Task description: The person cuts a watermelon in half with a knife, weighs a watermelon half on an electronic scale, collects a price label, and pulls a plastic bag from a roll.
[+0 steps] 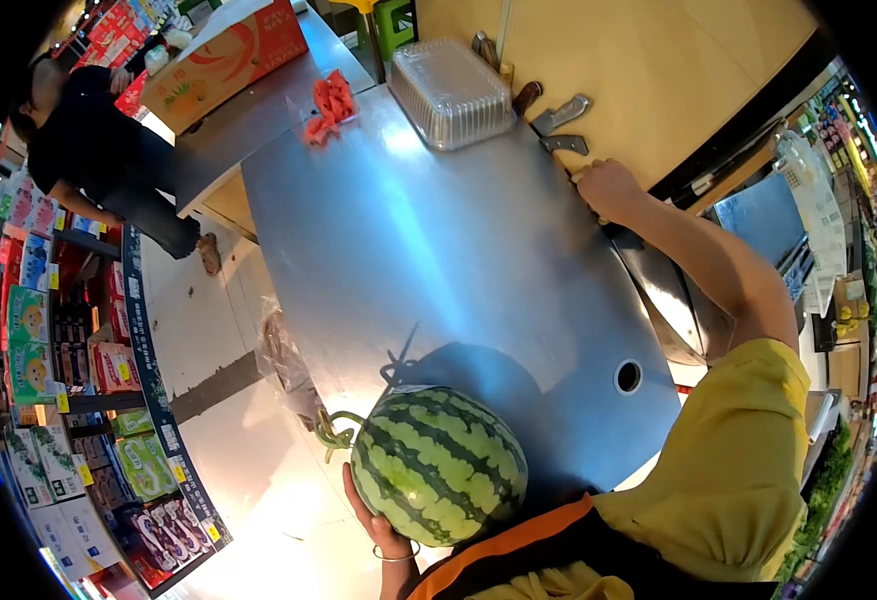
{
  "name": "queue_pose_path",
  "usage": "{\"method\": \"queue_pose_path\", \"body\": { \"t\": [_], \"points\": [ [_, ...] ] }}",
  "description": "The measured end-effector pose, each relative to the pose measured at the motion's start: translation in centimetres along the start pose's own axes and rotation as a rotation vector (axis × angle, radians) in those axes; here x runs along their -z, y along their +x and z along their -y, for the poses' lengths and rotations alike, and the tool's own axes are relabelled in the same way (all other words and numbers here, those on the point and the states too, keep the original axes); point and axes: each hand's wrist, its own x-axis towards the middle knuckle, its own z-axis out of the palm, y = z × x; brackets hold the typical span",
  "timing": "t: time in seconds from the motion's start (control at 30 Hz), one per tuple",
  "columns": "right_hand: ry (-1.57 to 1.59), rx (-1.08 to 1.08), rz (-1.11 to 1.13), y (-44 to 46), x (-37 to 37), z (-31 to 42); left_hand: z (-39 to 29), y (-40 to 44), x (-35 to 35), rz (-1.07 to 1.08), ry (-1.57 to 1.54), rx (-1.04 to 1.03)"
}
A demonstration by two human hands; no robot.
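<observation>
A striped green watermelon (440, 466) with a curly stem is at the near edge of the steel table, close to my body. My left hand (370, 515) cups it from the left and below, palm against the rind. At the far right edge of the table, my right hand (610, 190) is closed beside a row of upright tool handles. A small pale bit shows at its fingers, but what they grip is mostly hidden. Just beyond it stand a grey knife handle (564, 114) and a brown wooden handle (527, 97).
A clear plastic container (451, 92) and red plastic bags (330, 103) lie at the table's far end. A fruit carton (228, 65) stands beyond. The steel table (388, 260) has a round hole (628, 377). A person (108, 150) stands left, near stocked shelves (88, 400).
</observation>
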Motion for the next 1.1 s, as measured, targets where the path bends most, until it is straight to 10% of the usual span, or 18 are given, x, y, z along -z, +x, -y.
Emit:
{"method": "queue_pose_path", "body": {
  "t": [0.2, 0.27, 0.37, 0.4, 0.47, 0.57, 1.1],
  "points": [
    [0.003, -0.07, -0.14, 0.9, -2.0, -0.5, 0.4, 0.1, 0.2, 0.016, -0.036, -0.009],
    [1.054, -0.629, 0.035, 1.5, -0.3, -0.2, 0.5, 0.3, 0.2, 0.019, -0.055, -0.007],
    [1.14, -0.728, 0.161, 0.7, 1.3, -0.1, 0.8, 0.2, 0.3, 0.011, -0.084, 0.011],
    [1.129, -0.726, 0.165, 0.5, -0.1, 0.0, 1.3, 0.4, 0.5, 0.022, -0.088, -0.017],
    [-0.006, -0.098, 0.041, -1.1, -4.3, -0.5, 1.7, 0.2, 0.6, 0.031, -0.1, -0.034],
    [-0.017, 0.124, -0.27, -3.1, -4.9, -1.8, 1.3, 0.5, 0.6, 0.033, -0.068, -0.048],
    [0.541, -0.383, -0.141, -11.9, 8.8, -5.2, 1.8, 0.6, 1.0, 0.062, -0.112, -0.053]
  ]
}}
